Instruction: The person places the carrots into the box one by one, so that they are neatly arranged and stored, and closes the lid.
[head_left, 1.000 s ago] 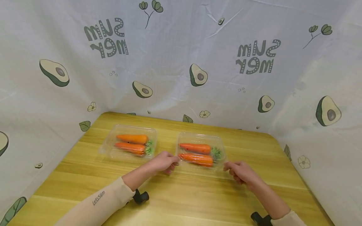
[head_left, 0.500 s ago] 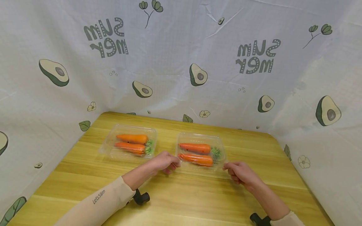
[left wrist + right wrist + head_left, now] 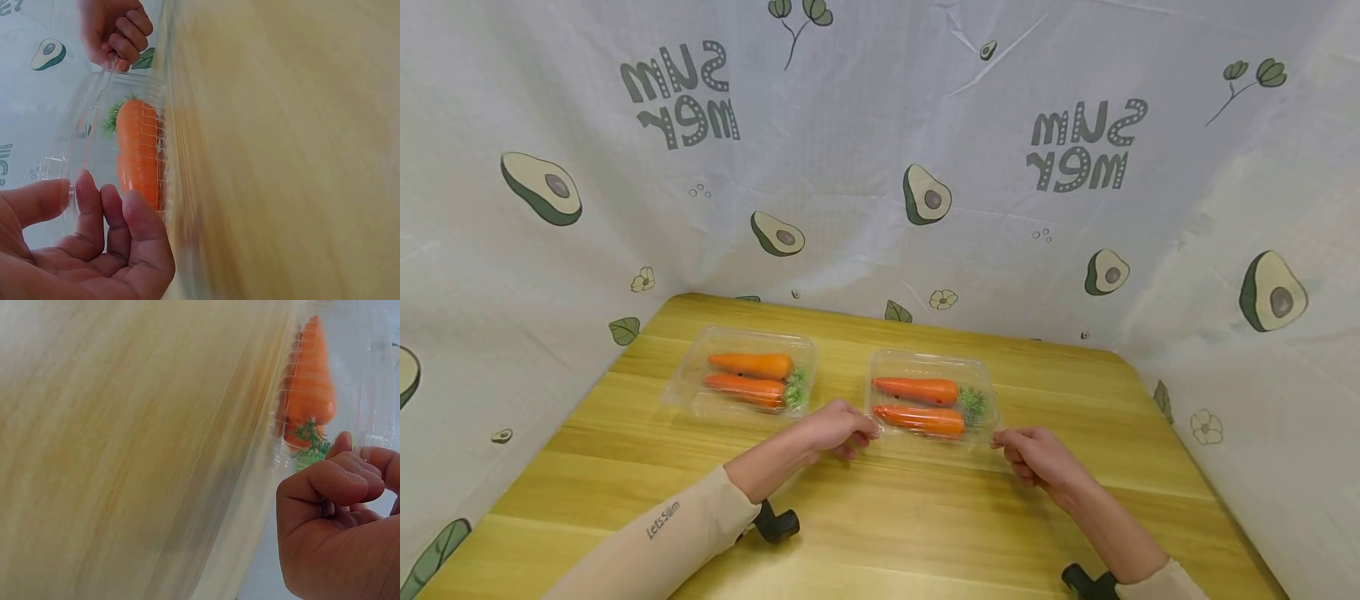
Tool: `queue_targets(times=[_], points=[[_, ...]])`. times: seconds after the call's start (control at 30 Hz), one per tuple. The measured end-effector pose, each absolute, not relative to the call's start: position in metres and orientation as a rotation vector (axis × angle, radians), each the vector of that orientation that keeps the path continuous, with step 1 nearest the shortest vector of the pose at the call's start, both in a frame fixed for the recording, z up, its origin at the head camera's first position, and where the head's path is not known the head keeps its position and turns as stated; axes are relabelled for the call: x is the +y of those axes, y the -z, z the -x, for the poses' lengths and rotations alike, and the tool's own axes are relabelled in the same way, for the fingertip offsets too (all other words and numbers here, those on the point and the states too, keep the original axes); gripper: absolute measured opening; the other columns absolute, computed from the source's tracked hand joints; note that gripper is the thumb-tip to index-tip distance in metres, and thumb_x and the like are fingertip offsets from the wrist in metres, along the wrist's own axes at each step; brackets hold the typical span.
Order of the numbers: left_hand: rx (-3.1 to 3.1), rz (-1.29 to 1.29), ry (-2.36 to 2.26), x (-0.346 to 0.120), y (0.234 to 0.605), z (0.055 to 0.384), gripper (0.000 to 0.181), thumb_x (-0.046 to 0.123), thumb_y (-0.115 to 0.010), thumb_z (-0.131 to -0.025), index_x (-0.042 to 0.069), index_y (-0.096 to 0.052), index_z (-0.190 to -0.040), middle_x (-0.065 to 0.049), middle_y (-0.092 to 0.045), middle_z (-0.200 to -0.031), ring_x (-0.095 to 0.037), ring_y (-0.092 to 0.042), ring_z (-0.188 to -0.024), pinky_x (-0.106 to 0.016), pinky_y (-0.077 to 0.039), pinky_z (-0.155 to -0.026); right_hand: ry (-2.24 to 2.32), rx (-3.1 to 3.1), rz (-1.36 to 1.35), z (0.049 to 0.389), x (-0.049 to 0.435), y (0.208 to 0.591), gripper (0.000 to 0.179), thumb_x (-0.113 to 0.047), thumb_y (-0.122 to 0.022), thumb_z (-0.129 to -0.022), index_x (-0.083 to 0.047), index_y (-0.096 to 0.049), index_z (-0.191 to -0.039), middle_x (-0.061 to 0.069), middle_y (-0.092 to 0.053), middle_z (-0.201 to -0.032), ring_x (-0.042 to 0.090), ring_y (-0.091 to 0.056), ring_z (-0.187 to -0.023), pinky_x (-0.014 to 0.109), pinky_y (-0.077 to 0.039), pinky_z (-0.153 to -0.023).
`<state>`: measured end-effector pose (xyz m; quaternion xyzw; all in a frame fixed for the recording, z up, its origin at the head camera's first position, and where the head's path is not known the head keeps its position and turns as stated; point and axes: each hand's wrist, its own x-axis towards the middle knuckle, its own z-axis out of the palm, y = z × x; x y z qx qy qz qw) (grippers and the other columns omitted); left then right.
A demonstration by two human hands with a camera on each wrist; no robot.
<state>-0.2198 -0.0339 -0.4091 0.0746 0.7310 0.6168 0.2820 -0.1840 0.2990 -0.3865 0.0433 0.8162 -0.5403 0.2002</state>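
A clear plastic clamshell box [image 3: 925,360] with two carrots [image 3: 917,421] in it, green tops to the right, rests on the table between my hands. My left hand [image 3: 837,429] pinches the rim at its near left corner between thumb and fingertips, as the left wrist view confirms with the thumb [image 3: 44,201] on the clear edge. At the near right corner, my right hand [image 3: 1037,457] pinches the rim, its other fingers curled in. The lid lies over the carrots; whether its edge is fully fastened I cannot tell.
A second clear plastic box [image 3: 760,335] with two carrots [image 3: 748,365] stands to the left on the wooden table [image 3: 910,525]. A white curtain [image 3: 850,125] printed with avocados hangs behind and at both sides of the table. Each wrist carries a black camera mount [image 3: 777,525].
Both hands keep their pinch on the box corners with hardly any movement. The head view has tilted very slightly. Both boxes stay in place.
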Motion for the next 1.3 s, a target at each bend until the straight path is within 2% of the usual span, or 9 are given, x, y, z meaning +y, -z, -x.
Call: queue_targets(times=[0.33, 0.67, 0.9, 1.3], points=[[1.975, -0.182, -1.681, -0.0320, 0.4099, 0.2176, 0.027, 0.016, -0.060, -0.097, -0.008, -0.072, -0.100, -0.005, -0.062, -0.084, -0.014, -0.055, -0.074, -0.023, -0.050, -0.061, 1.508, 2.304, -0.134, 0.1834, 0.2979, 0.3874, 0.039, -0.024, -0.050, -0.106, 0.011, -0.060, -0.118, -0.005, -0.027, -0.059, 0.011, -0.022, -0.051, 0.027, -0.026, -0.050], [2.006, -0.160, -1.706, -0.0294, 0.4140, 0.2177, 0.024, 0.012, -0.060, -0.095, -0.008, -0.072, -0.096, -0.005, -0.063, -0.082, -0.014, -0.056, -0.075, -0.024, -0.049, -0.061, 1.518, 2.302, -0.151, 0.1834, 0.2966, 0.3882, 0.037, -0.021, -0.047, -0.106, 0.013, -0.060, -0.117, -0.005, -0.022, -0.059, 0.010, -0.017, -0.050, 0.026, -0.022, -0.049], [2.011, -0.156, -1.717, -0.0295, 0.4158, 0.2189, 0.024, 0.012, -0.060, -0.094, -0.008, -0.072, -0.095, -0.005, -0.064, -0.082, -0.015, -0.057, -0.076, -0.024, -0.050, -0.062, 1.528, 2.325, -0.168, 0.1826, 0.2949, 0.3891, 0.035, -0.021, -0.050, -0.106, 0.011, -0.061, -0.112, -0.005, -0.024, -0.058, 0.010, -0.020, -0.050, 0.025, -0.025, -0.049], [2.029, -0.124, -1.736, -0.0298, 0.4171, 0.2165, 0.028, 0.019, -0.060, -0.099, -0.006, -0.072, -0.095, -0.005, -0.063, -0.083, -0.015, -0.055, -0.074, -0.025, -0.048, -0.061, 1.548, 2.319, -0.257, 0.1824, 0.2931, 0.3907, 0.035, -0.024, -0.052, -0.104, 0.007, -0.065, -0.115, -0.005, -0.027, -0.057, 0.011, -0.026, -0.051, 0.027, -0.030, -0.051]])
